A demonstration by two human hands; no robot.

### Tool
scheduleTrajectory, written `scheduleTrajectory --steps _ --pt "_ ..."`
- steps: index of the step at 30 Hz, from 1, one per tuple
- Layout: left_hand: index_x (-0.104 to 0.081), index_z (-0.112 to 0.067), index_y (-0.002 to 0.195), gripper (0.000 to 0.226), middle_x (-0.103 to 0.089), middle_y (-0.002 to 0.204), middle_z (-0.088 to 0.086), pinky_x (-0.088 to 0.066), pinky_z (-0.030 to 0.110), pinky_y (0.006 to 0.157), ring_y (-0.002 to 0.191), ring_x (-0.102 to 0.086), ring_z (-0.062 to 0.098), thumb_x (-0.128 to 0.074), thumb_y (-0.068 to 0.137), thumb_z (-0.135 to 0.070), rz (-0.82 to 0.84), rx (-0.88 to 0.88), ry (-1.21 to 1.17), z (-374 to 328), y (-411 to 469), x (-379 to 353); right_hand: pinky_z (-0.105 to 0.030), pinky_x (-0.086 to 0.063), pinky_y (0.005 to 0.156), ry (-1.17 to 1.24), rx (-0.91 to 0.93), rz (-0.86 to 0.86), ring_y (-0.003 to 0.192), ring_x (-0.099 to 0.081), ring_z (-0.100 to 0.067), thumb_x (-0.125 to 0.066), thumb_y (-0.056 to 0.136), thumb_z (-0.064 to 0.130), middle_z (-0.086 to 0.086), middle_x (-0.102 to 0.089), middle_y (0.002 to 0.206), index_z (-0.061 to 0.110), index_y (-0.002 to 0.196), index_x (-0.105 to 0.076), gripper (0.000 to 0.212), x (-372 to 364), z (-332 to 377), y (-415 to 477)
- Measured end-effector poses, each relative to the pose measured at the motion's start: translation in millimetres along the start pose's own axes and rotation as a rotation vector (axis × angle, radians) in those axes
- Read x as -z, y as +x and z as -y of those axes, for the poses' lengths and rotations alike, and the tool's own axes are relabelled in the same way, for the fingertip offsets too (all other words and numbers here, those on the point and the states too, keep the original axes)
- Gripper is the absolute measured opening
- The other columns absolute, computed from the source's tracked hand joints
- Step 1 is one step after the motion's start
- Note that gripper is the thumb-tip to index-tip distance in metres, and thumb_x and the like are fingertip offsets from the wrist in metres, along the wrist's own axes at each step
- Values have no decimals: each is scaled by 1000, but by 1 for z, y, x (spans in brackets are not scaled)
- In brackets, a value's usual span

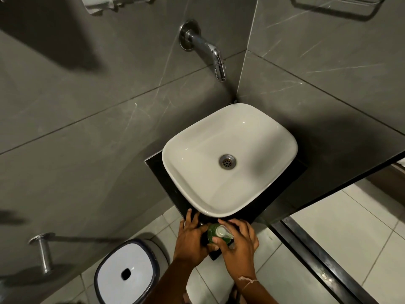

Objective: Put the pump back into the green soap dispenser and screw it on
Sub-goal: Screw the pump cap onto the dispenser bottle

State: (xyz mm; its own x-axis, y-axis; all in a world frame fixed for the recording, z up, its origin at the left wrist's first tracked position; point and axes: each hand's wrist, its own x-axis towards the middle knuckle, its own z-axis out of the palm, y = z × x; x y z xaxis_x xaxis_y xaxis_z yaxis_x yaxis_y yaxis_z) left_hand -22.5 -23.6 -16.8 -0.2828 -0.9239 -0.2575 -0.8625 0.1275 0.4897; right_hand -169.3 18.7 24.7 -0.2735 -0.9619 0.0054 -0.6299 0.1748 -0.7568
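The green soap dispenser [212, 232] stands on the near corner of the black counter [163, 178], just in front of the white basin. Its pale pump [222, 231] sits on top of the bottle, nozzle pointing right. My left hand [190, 239] wraps the bottle's left side. My right hand [237, 242] curls around the right side, with thumb and fingers at the pump and its collar. The bottle's lower part is hidden behind my hands.
A white square basin [192, 194] with a metal drain fills the counter. A chrome wall tap [215, 58] juts out above it. A white-lidded bin [125, 275] stands on the floor at the left, with a metal paper holder [42, 252] on the wall beside it.
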Motion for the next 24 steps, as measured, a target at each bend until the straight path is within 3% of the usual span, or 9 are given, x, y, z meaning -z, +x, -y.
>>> scheduleTrajectory --steps 2,6,8,12,16,21,24 --pt "-50 -42 130 67 -16 161 -4 -7 52 122 150 9 28 -66 67 -62 7 6 -3 0 0 -2 -44 -26 104 7 -19 -4 124 -40 -16 -68 62 56 28 -50 114 46 97 -67 37 3 -2 3" --pt "-52 -41 128 62 -16 162 -5 -7 50 122 148 13 23 -65 69 -56 -24 1 21 1 -1 -4 -47 -31 101 -58 -98 -7 117 -44 -21 -83 52 55 10 -56 104 29 78 -60 43 -2 4 8" --pt "-52 -41 127 62 -18 161 -4 -8 49 123 149 10 25 -65 69 -55 -27 2 26 1 0 -4 -46 -32 100 -50 -102 -8 117 -45 -22 -84 54 52 9 -57 104 30 81 -58 43 -4 5 7" --pt "-51 -40 129 66 -20 160 -4 -10 52 122 150 8 27 -66 68 -59 -16 -10 26 0 -1 -1 -44 -27 105 -23 35 13 126 -38 -13 -77 67 44 23 -51 117 46 109 -61 46 3 2 2" --pt "-49 -41 132 69 -15 162 -4 -7 51 122 150 10 27 -66 69 -63 -2 6 22 -2 -2 -1 -45 -31 102 -14 43 -31 123 -45 -23 -82 65 21 20 -54 111 37 94 -69 36 6 6 5" --pt "-50 -39 132 65 -11 163 -3 -7 51 122 149 11 27 -67 71 -57 5 -5 36 -3 -2 2 -44 -33 99 -67 0 -16 114 -46 -22 -84 60 33 9 -55 108 28 89 -68 33 4 6 6" --pt "-51 -40 131 64 -13 162 -3 -8 51 122 150 10 28 -67 71 -57 5 -3 41 -3 -2 3 -38 -27 100 -43 62 16 118 -42 -15 -78 62 35 20 -50 111 39 98 -65 38 8 4 5"
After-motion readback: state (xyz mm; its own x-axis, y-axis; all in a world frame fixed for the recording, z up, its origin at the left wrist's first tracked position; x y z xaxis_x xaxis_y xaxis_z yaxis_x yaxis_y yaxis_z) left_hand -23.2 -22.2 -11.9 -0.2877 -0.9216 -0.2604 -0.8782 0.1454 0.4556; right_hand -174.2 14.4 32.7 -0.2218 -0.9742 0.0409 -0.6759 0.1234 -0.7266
